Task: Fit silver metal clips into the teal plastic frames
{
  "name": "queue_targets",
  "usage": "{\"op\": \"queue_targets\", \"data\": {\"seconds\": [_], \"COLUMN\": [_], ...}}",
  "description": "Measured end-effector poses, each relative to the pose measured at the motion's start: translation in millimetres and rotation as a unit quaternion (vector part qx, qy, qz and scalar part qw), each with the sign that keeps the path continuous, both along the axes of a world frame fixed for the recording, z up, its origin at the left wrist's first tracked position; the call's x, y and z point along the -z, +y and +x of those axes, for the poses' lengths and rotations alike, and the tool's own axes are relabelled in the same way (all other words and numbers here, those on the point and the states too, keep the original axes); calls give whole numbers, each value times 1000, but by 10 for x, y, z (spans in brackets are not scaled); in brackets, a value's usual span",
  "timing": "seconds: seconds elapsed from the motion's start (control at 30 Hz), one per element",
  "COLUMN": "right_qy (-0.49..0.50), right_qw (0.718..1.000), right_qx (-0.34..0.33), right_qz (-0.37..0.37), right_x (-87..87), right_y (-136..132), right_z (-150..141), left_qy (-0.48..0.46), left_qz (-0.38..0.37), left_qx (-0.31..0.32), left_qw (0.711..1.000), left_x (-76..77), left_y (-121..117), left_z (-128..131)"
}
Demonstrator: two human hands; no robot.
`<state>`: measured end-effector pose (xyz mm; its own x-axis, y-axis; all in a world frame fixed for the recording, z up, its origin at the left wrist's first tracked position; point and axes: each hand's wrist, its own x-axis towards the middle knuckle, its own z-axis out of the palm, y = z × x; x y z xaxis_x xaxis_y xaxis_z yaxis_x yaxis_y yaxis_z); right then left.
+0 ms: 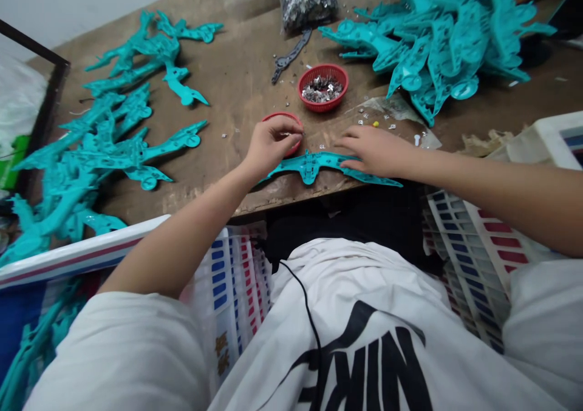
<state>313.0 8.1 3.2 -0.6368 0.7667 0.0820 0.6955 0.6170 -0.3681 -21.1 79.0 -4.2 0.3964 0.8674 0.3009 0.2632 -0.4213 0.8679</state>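
A long, curved teal plastic part (310,169) lies at the table's front edge, before my body. My left hand (271,142) is over a small red basket (291,118) at the part's left end, its thumb and fingers brought together. Whatever those fingertips may hold is too small or hidden to tell. Over the right half of the teal part rests my right hand (376,151), with its fingers stretched out and apart and the thumb lying on the plastic. Small metal clips (361,122) are scattered on the table beyond my right hand.
Another red basket (324,101) holds metal clips, with a bag of metal pieces (307,1) behind it. Teal parts are heaped at left (100,150) and right (455,40). A grey strip (291,57) lies between them. Plastic crates (241,277) stand beside my body.
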Motion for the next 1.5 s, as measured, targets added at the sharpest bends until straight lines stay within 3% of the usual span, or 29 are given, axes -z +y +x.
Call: {"op": "queue_targets", "data": {"seconds": [0.13, 0.2, 0.33, 0.47, 0.53, 0.6, 0.7, 0.8, 1.0, 1.13, 1.37, 1.5], "right_qy": [240, 293, 217, 172, 168, 133, 10, -103, -176, -167, -170, -182], "right_qw": [970, 954, 961, 968, 971, 977, 988, 986, 972, 974, 974, 972], "right_qx": [30, 61, 158, 166, 154, 143, 108, 47, -5, -46, -96, -105], "right_qz": [-10, -21, -69, -81, -77, -84, -107, -123, -154, -150, -111, -103], "right_x": [-109, -236, -537, -657, -642, -617, -591, -568, -475, -375, -275, -292], "right_y": [-177, -308, -542, -560, -470, -335, -114, 28, 52, 60, 65, 62], "right_z": [-244, -361, -551, -604, -534, -406, -193, -85, -133, -125, -82, -101], "left_qy": [-93, -136, -98, 17, 95, 200, 351, 404, 379, 365, 366, 358], "left_qz": [-61, -87, -119, -110, -70, -15, 36, 36, 17, -2, -18, -7], "left_qx": [46, 58, 16, -22, 9, 83, 217, 276, 307, 304, 281, 284], "left_qw": [993, 985, 988, 994, 993, 976, 910, 872, 873, 880, 887, 889], "left_x": [-71, -89, -160, -234, -224, -158, 30, 208, 232, 220, 407, 419], "left_y": [-403, -593, -864, -859, -739, -591, -453, -476, -599, -605, -558, -547], "left_z": [243, 348, 460, 448, 394, 310, 179, 122, 177, 195, 214, 215]}}
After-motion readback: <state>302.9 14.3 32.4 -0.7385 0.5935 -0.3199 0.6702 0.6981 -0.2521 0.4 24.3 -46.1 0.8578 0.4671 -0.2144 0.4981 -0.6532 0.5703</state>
